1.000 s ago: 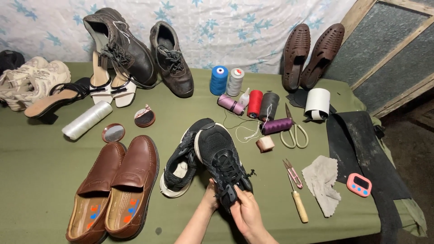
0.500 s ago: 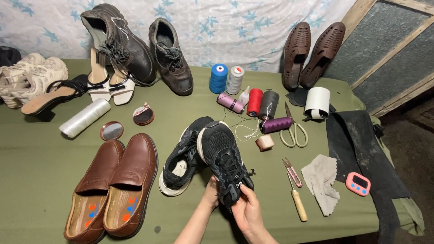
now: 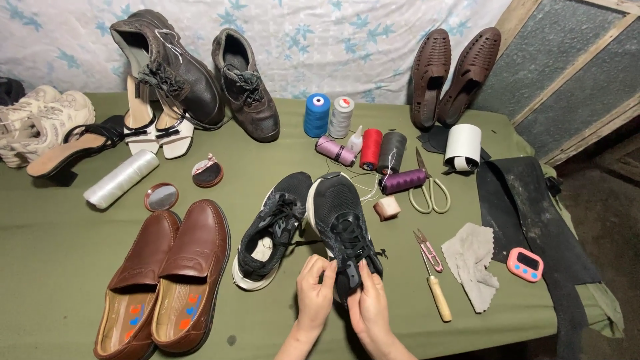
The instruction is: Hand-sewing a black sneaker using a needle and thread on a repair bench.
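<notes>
Left hand (image 3: 315, 288): closed on the heel end of the black sneaker (image 3: 341, 230), fingers curled over its left edge.
Right hand (image 3: 369, 305): clamped on the same heel end from the right, thumb laid over the collar; the two hands are close together.
Black sneaker: held low over the green table (image 3: 60, 267) near its front edge, toe pointed away, laces tied.
Second sneaker (image 3: 272, 230): laid just beside it on the left, its white insole seen inside the opening.
Brown loafers (image 3: 167, 277): set as a pair at the left front; printed insoles are seen inside them.
Small tins: one open tin (image 3: 161, 197) and another round tin (image 3: 207, 173) are placed behind the loafers; their contents cannot be told.
Thread spools (image 3: 365, 143): grouped behind the sneakers, in blue, white, pink, red, black and purple.
Tools: scissors (image 3: 429, 188), small snips (image 3: 427, 249) and a wooden-handled awl (image 3: 437, 293) are laid right of the held sneaker.
Grey cloth (image 3: 473, 263): spread beside the awl, near a pink timer (image 3: 525, 264).
</notes>
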